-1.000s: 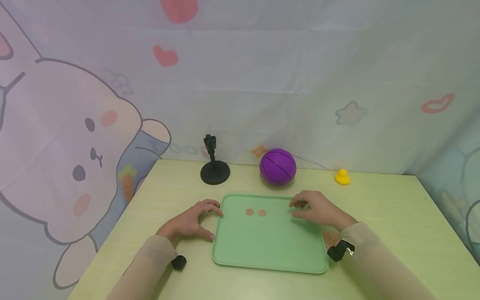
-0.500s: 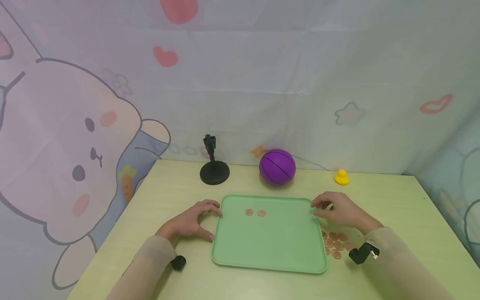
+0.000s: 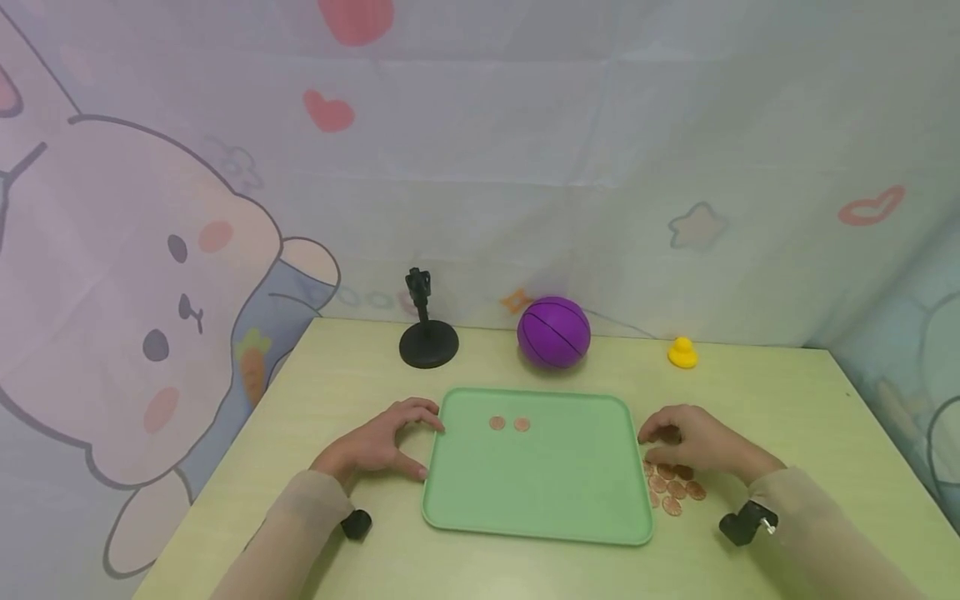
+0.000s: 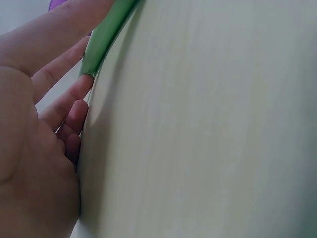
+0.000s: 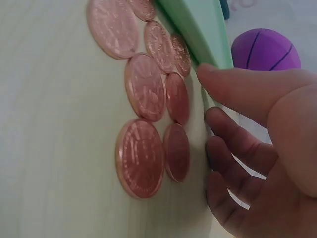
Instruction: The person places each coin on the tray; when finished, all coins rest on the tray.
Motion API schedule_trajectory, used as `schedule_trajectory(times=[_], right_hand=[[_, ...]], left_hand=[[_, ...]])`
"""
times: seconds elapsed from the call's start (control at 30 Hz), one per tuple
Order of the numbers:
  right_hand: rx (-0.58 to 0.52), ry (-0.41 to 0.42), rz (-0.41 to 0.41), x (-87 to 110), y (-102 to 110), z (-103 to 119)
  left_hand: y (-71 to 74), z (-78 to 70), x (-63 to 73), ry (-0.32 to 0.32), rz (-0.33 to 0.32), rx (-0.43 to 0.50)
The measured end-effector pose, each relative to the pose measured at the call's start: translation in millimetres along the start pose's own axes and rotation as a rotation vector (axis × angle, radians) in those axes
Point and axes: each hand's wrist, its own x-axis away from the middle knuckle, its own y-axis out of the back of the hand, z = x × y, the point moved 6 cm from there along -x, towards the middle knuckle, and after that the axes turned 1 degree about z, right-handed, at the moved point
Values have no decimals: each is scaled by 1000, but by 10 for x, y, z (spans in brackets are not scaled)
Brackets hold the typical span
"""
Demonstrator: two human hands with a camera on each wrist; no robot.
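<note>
A green tray (image 3: 536,492) lies on the table, with two copper-coloured coins (image 3: 497,423) side by side near its far left. My left hand (image 3: 382,440) rests at the tray's left edge, thumb and fingers spread and touching the rim. In the left wrist view, those fingertips (image 4: 81,87) meet the green edge (image 4: 106,37). Beyond the tray's right edge lies a cluster of several copper coins (image 3: 677,489). Just behind them hovers my right hand (image 3: 693,437), its fingers loosely bent. The right wrist view shows nothing between its thumb and fingers, with coins (image 5: 143,87) alongside.
A purple ball (image 3: 554,332) sits behind the tray. To its left stands a black round-based stand (image 3: 428,344), and a yellow rubber duck (image 3: 682,353) is at the back right. A printed cloth backdrop (image 3: 487,208) hangs behind the table.
My right hand has moved from over the tray's right part to the right, then nearer and lower, beside the coin cluster. The left hand, tray and its two coins have stayed put.
</note>
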Motion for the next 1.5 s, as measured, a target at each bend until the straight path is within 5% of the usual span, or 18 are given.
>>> schedule_trajectory(times=[0.3,1.5], right_hand=[[78,14,5,-2,-48,40],[-41,-31,143,-107,-75,30]], left_hand=[[-7,15,-6,-1,3,-10],[-15,33,-8,-31,3,14]])
